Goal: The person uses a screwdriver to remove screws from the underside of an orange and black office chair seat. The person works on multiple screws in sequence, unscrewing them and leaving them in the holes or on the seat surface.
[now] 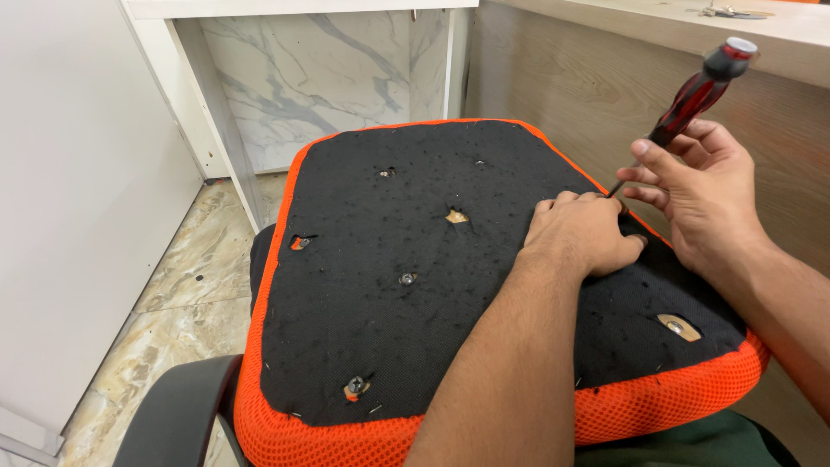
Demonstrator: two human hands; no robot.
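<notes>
Orange mesh edging (657,406) borders the upturned seat cushion (415,285). Its far right edge is pressed by the curled left hand (584,233). The screwdriver (692,99), gripped by the right hand (705,195), stands steeply tilted; a slipping tip could likely jab the adjacent fingers (566,203).

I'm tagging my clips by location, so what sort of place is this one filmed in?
Probably an office or a home workroom, not a proper workshop. A marble-patterned white desk and a wooden counter stand on a tiled floor, and the upturned orange seat cushion being worked on with a screwdriver looks like an office chair's.
</notes>
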